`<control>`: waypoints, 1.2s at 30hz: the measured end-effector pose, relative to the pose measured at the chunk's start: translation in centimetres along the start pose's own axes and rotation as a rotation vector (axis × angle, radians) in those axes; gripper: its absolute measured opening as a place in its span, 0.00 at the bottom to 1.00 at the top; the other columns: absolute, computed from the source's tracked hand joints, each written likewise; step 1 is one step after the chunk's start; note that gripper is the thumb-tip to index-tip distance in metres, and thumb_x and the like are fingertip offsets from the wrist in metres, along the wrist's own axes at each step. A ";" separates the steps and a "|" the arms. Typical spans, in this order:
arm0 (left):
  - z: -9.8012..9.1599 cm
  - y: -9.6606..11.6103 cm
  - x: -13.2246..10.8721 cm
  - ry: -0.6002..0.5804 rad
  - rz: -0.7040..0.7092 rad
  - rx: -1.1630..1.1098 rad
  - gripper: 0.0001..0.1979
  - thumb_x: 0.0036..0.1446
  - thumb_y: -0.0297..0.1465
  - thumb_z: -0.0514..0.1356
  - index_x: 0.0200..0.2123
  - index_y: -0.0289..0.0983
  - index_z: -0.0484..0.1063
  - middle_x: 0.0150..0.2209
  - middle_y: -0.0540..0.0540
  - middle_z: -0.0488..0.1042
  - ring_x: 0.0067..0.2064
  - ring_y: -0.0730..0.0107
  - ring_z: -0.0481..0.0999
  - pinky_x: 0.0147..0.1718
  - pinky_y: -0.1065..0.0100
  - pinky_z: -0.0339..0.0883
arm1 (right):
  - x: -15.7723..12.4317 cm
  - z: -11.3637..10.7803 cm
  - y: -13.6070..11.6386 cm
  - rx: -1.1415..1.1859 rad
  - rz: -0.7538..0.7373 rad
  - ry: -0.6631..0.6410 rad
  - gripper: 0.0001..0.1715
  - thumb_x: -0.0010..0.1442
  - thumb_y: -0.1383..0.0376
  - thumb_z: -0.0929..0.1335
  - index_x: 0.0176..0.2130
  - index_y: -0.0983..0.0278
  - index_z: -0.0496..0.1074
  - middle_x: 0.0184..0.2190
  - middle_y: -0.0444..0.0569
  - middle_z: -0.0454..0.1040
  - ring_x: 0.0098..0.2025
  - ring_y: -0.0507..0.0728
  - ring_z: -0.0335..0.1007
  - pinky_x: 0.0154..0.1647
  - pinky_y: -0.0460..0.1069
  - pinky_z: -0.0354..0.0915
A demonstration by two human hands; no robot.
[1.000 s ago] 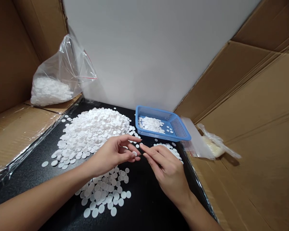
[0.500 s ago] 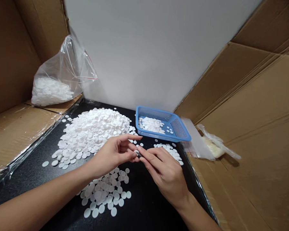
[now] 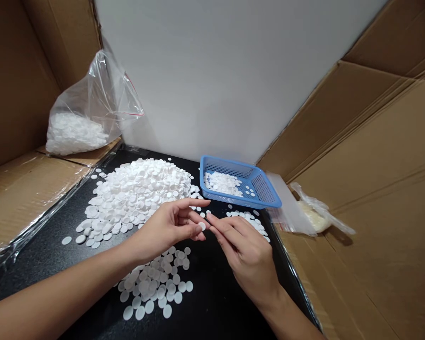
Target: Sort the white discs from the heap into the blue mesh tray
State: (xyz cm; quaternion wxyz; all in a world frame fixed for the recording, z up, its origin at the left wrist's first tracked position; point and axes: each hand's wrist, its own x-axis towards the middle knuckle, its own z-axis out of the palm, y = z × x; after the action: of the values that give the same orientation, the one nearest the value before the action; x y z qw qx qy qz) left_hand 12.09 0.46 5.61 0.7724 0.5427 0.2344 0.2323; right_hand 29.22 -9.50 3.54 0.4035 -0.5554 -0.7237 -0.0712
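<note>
Above the black tabletop point(image 3: 219, 307), my left hand point(image 3: 159, 229) pinches a small white disc point(image 3: 201, 226) between thumb and fingers, its flat face turned up. The index finger of that hand stretches out above the disc. My right hand point(image 3: 250, 252) is just to the right, thumb and index finger pressed together close to the left fingertips; whatever is between them is hidden or too small to tell. Beneath and before the left forearm lies a loose spread of white discs point(image 3: 154, 283). Behind it rises a large heap of white discs point(image 3: 138, 189).
A blue perforated basket point(image 3: 241, 204) at the back holds more discs. Another small group of discs point(image 3: 248, 219) lies beyond my right hand. On the left stands a clear plastic bag point(image 3: 78, 134) of white pieces; a tied bag point(image 3: 313, 217) rests right. Cardboard walls point(image 3: 382, 156) flank the table.
My right fingertips have drawn slightly right, away from the disc. The disc in my left hand now shows its white face more fully. The piles and basket look the same.
</note>
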 end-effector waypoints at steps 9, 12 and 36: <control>0.0 0.1 0.1 0.038 0.001 0.017 0.29 0.53 0.23 0.65 0.58 0.37 0.66 0.39 0.46 0.78 0.33 0.72 0.79 0.38 0.65 0.72 | 0.3 -0.2 0.0 0.078 -0.024 -0.030 0.19 0.67 0.71 0.66 0.56 0.59 0.75 0.33 0.49 0.77 0.35 0.55 0.73 0.35 0.49 0.71; -0.1 0.1 0.0 0.076 0.008 0.036 0.33 0.52 0.22 0.65 0.61 0.40 0.63 0.43 0.46 0.76 0.33 0.72 0.79 0.40 0.63 0.73 | 0.3 -0.1 0.0 0.064 -0.031 -0.043 0.20 0.68 0.70 0.65 0.57 0.58 0.74 0.33 0.49 0.77 0.34 0.55 0.73 0.34 0.49 0.71; -0.2 -0.2 0.1 0.034 0.021 0.020 0.34 0.53 0.20 0.64 0.62 0.39 0.61 0.34 0.51 0.77 0.34 0.71 0.79 0.39 0.65 0.73 | 0.0 0.1 0.3 0.040 -0.045 -0.077 0.18 0.68 0.71 0.65 0.56 0.62 0.74 0.34 0.50 0.77 0.36 0.56 0.71 0.36 0.50 0.69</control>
State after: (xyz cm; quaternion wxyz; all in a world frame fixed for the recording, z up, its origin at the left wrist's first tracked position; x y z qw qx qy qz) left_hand 12.12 0.58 5.32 0.7602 0.5490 0.2440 0.2472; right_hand 29.46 -9.35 3.37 0.3847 -0.5329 -0.7524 -0.0443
